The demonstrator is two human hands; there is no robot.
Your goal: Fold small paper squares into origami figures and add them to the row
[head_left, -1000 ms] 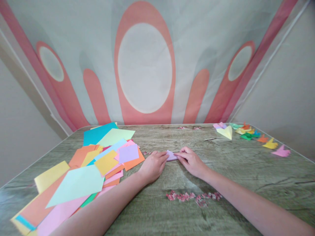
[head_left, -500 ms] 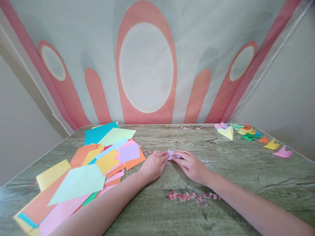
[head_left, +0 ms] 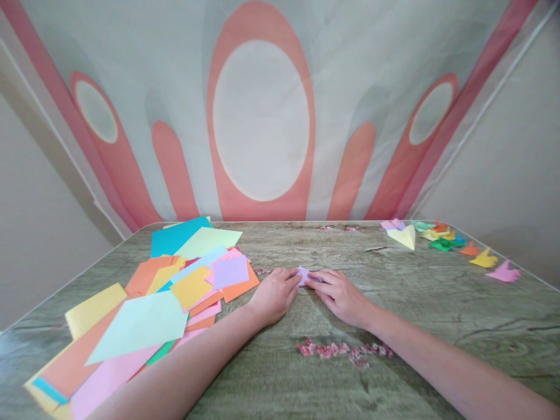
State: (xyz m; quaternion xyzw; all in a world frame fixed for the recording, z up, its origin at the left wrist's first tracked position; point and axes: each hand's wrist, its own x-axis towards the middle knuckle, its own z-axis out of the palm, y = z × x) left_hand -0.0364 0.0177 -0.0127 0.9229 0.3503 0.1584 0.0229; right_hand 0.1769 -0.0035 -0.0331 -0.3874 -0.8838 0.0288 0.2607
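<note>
A small piece of folded lilac paper [head_left: 303, 276] lies on the table between my two hands, mostly covered by fingers. My left hand [head_left: 275, 293] presses its fingers together on the paper's left side. From the right, my right hand [head_left: 339, 293] has its fingers closed on the other side of the same paper. Both hands rest low against the wood-patterned tabletop. How the paper is folded underneath the fingers is hidden.
To the left spreads a loose heap of coloured paper sheets [head_left: 140, 326], with a lilac square [head_left: 231, 272] on it. Several small folded paper figures, including a pink one [head_left: 504, 272], line the right edge beside a pale yellow folded paper [head_left: 405, 236]. A printed curtain [head_left: 262, 116] hangs behind.
Both hands stay in place on the lilac paper. Its visible part between the fingers looks slightly flatter; otherwise nothing has moved.
</note>
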